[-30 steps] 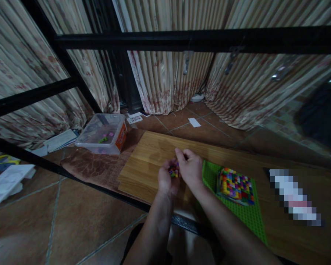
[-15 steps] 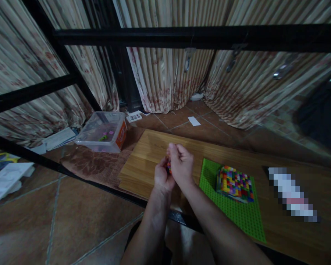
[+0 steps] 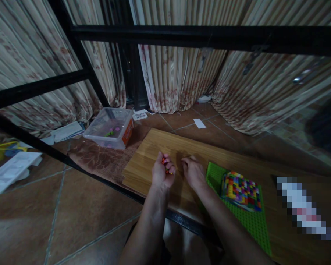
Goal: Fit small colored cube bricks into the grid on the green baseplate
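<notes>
My left hand (image 3: 159,173) is cupped around several small coloured toy bricks (image 3: 164,162), palm up over the wooden board (image 3: 141,162). Just to its right is my right hand (image 3: 194,173), low over the board with its fingers curled together. Whatever those fingers hold, if anything, is too small to make out. Beside the right forearm lies a green studded baseplate (image 3: 251,221). On it sits a block of multicoloured bricks (image 3: 241,189), several layers high.
A clear plastic box (image 3: 103,130) with a few pink and green pieces stands at the left. A black metal frame (image 3: 165,35) crosses in front of the curtains (image 3: 165,84). A blurred-out white object (image 3: 303,208) lies at the right; a white tray (image 3: 13,171) rests on the floor.
My right hand has come away from the left and moved right and down toward the board. The bricks in my left hand now show. The view has shifted slightly left.
</notes>
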`<action>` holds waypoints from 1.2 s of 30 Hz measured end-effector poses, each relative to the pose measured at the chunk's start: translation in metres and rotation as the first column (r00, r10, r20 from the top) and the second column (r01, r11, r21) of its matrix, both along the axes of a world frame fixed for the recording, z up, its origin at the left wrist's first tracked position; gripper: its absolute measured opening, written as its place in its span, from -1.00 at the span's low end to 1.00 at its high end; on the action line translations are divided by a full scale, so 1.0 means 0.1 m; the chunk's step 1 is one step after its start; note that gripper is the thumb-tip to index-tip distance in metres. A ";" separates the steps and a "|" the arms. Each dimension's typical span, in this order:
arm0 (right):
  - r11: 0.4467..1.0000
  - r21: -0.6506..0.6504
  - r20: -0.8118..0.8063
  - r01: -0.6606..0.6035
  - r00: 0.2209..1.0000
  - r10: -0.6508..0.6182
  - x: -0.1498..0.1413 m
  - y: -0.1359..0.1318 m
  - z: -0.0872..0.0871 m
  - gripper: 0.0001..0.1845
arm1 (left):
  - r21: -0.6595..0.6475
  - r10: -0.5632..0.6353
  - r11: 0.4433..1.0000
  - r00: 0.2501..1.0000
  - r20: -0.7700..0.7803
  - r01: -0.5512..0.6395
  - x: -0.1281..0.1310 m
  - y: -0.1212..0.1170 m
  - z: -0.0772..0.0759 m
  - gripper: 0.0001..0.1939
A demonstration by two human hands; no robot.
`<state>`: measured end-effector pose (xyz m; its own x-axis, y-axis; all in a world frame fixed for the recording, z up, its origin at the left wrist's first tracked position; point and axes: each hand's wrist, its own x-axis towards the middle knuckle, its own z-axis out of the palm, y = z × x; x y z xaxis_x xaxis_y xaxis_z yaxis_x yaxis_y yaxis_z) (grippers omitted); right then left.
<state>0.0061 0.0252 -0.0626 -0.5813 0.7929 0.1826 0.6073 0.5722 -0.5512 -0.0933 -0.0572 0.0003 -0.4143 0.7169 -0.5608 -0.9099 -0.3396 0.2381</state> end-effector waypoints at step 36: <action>0.919 -0.229 -0.378 0.322 0.840 -0.388 2.00 0.30 0.42 -0.71 | -0.413 -0.513 0.849 0.700 -0.497 0.330 1.41 0.50 -0.39 -0.56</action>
<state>0.2057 0.0552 -0.0209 -0.1537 0.9673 0.2019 0.4537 0.2506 -0.8552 0.0476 -0.0073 -0.0390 -0.4088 0.7513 -0.5181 -0.5980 0.2083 0.7740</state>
